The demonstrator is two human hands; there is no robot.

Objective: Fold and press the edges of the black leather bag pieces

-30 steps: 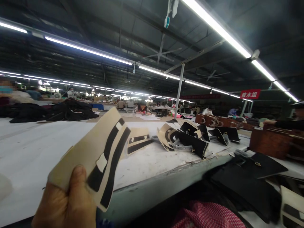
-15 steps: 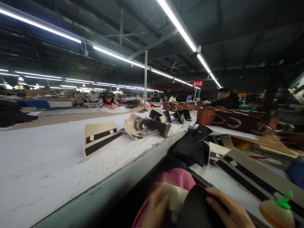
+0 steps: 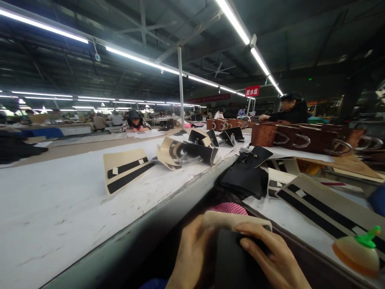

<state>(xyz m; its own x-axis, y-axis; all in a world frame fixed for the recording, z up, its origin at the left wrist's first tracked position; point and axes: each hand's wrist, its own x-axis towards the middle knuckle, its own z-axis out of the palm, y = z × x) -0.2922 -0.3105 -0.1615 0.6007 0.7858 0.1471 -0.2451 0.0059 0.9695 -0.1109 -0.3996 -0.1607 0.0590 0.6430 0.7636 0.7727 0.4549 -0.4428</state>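
Observation:
At the bottom middle, both my hands hold a cream-backed panel with a black piece lying on it. My left hand grips the panel's left edge, fingers closed round it. My right hand lies on the black piece, fingers pressing it down. A red-checked cloth shows just beyond the panel.
A long white table carries a cream panel with black strips and a heap of black and cream pieces. Black flaps, striped panels, an orange bottle with green cap and brown bags lie right. A person works behind.
The view swung right and down. My left hand left the striped panel it held up over the white table; both hands now hold a cream panel with a black piece low down.

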